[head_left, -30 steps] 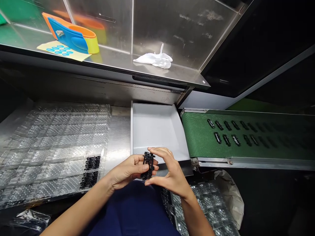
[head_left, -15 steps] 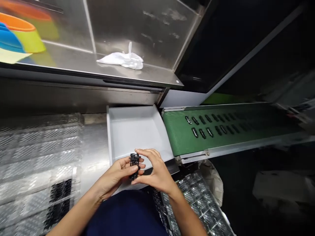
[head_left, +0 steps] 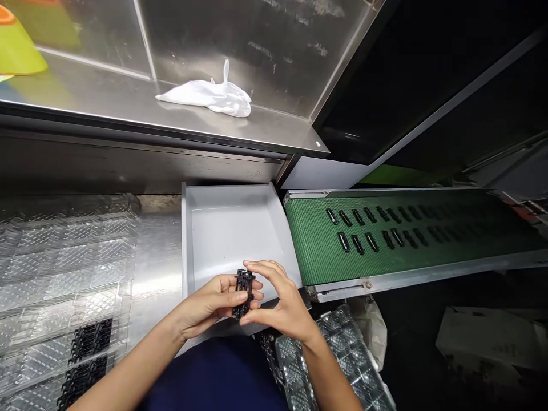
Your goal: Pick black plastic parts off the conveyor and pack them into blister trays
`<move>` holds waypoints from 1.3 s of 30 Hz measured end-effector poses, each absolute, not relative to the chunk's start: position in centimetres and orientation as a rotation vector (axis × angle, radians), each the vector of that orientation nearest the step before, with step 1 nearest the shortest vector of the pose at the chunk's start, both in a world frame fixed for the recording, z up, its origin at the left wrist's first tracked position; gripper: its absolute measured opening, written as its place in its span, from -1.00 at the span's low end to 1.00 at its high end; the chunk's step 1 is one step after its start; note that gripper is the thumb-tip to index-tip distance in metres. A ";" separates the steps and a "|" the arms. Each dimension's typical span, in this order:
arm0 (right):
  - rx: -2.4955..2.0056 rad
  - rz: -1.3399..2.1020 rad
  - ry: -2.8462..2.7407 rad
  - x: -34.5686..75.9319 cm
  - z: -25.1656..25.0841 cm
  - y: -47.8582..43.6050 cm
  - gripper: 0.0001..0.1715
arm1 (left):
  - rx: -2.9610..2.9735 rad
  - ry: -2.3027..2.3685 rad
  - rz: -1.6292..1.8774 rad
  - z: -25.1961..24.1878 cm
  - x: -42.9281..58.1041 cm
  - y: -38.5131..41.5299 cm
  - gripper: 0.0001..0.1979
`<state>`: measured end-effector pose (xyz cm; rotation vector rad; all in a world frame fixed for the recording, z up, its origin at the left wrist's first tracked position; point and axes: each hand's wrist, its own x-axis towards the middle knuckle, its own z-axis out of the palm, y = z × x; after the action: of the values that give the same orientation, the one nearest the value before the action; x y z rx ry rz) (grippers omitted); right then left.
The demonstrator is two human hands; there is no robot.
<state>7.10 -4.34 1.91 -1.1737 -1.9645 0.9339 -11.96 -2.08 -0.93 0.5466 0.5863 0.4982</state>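
Observation:
A small black slotted plastic part is held upright over the near edge of a white tray. My left hand is closed on it, the thumb across its front and the fingers behind. From the right, my right hand spans the part's length, index fingertip at the top end and thumb at the bottom end. Similar black parts lie in two rows on the green conveyor belt to the right.
At the left, clear plastic trays hold more black parts in some compartments. More clear trays sit low at right, beside a pale bag. A white crumpled bag rests on the metal shelf, which juts out above.
My view has shifted, so the shelf bag and conveyor appear slightly displaced and larger. Both hands keep the same hold on the black part.

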 end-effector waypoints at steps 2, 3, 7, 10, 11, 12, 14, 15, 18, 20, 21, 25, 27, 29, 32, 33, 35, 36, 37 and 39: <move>-1.169 0.900 -1.970 7.2 1.8 -3.9 -0.08 | 0.537 0.587 0.490 -0.9 -11.9 -1.6 -0.59; -1.163 0.881 -1.977 7.3 1.8 -3.6 -0.08 | 0.539 0.588 0.488 -0.8 -11.9 -1.4 -0.58; -1.128 0.862 -2.015 7.3 1.6 -2.8 -0.08 | 0.560 0.558 0.473 -0.7 -12.0 -0.5 -0.60; -1.106 0.893 -2.009 7.3 1.4 -2.4 -0.10 | 0.540 0.562 0.472 -1.0 -12.1 -0.3 -0.64; -1.101 0.899 -2.003 7.3 1.4 -2.3 -0.10 | 0.531 0.565 0.476 -1.1 -12.1 -0.2 -0.65; -1.097 0.903 -1.997 7.2 1.3 -2.2 -0.11 | 0.522 0.564 0.479 -1.2 -12.2 -0.2 -0.65; -1.095 0.906 -1.989 7.1 1.2 -2.1 -0.12 | 0.513 0.552 0.483 -1.3 -12.2 -0.1 -0.65; -1.096 0.900 -1.985 7.1 1.2 -2.1 -0.12 | 0.511 0.548 0.484 -1.4 -12.2 -0.1 -0.64; -1.111 0.871 -1.978 6.9 1.2 -2.1 -0.11 | 0.511 0.549 0.494 -1.4 -12.3 0.0 -0.65; -1.115 0.870 -2.002 6.9 1.3 -2.0 -0.10 | 0.521 0.549 0.505 -1.4 -12.4 0.0 -0.65; -1.116 0.878 -2.021 6.9 1.4 -2.0 -0.10 | 0.528 0.547 0.508 -1.4 -12.4 0.0 -0.65; -1.120 0.930 -2.057 6.9 1.7 -2.0 -0.09 | 0.545 0.567 0.496 -1.5 -12.5 -0.3 -0.64; -1.138 0.963 -2.042 6.8 1.8 -2.1 -0.10 | 0.542 0.564 0.498 -1.6 -12.5 -0.4 -0.64; -1.161 1.004 -2.014 6.7 1.7 -2.3 -0.06 | 0.524 0.542 0.512 -1.7 -12.4 -0.6 -0.66; -1.181 1.062 -1.927 6.7 1.6 -2.8 0.09 | 0.484 0.495 0.529 -1.6 -12.3 -0.9 -0.69; -1.181 1.066 -1.903 6.7 1.6 -3.0 0.13 | 0.476 0.484 0.532 -1.6 -12.3 -1.0 -0.70; -1.190 1.040 -1.893 6.8 1.7 -3.3 0.13 | 0.469 0.474 0.533 -1.5 -12.3 -1.2 -0.69; -1.197 1.014 -1.908 6.8 1.7 -3.5 0.11 | 0.463 0.474 0.530 -1.4 -12.3 -1.2 -0.67; -1.205 0.985 -1.927 6.9 1.8 -3.6 0.08 | 0.456 0.476 0.525 -1.4 -12.3 -1.3 -0.65; -1.213 0.934 -1.955 6.9 1.9 -3.9 0.05 | 0.444 0.476 0.512 -1.3 -12.3 -1.5 -0.58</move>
<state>6.93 -3.90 1.87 -1.2131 -1.9553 0.9344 -12.33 -1.49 -1.31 0.4440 0.4763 0.5116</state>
